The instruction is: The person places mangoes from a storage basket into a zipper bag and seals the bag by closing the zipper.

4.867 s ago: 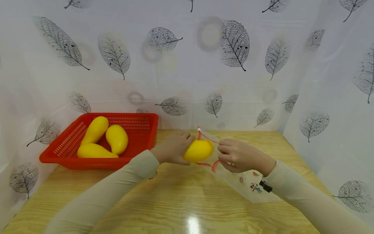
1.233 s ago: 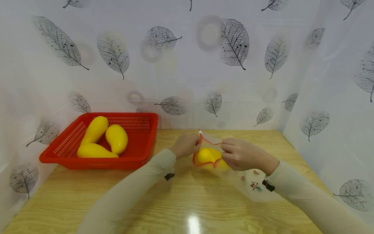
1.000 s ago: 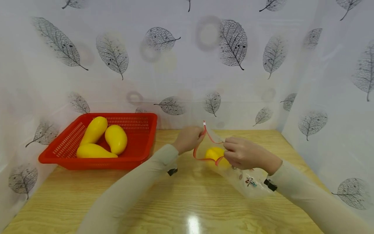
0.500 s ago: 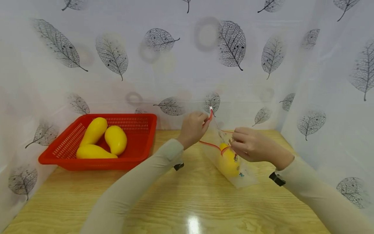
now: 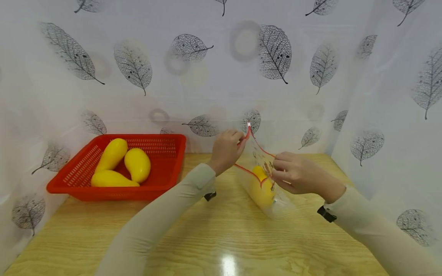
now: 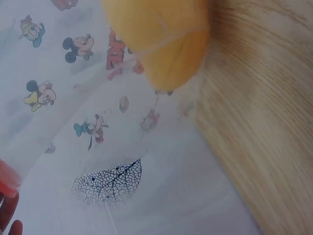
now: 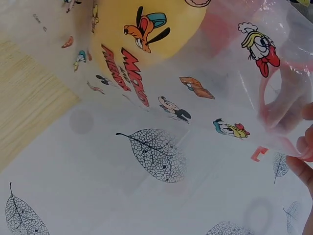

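Observation:
A see-through zip bag (image 5: 284, 207) with a red-edged mouth and printed cartoon figures hangs slanted between my hands, its lower end at the table. My left hand (image 5: 226, 149) pinches the red rim near the white slider (image 5: 249, 124); that fingertip also shows at the corner of the left wrist view. At the mouth's other side my right hand (image 5: 300, 174) pinches the rim, with its fingertips (image 7: 299, 171) on the red strip in the right wrist view. One yellow, pear-shaped fruit (image 5: 262, 194) lies inside the bag, its narrower end toward the mouth.
To the left, a red plastic basket (image 5: 177, 168) with slotted sides holds three more yellow fruits (image 5: 137, 165). Everything stands on a wood-grain table (image 5: 207, 237). A white curtain (image 5: 221, 88) printed with dark leaves encloses the back and sides.
My left hand has let go of the yellow fruit inside the bag and taken the rim. Both hands have lifted the mouth, and the fruit has slid deeper into the bag.

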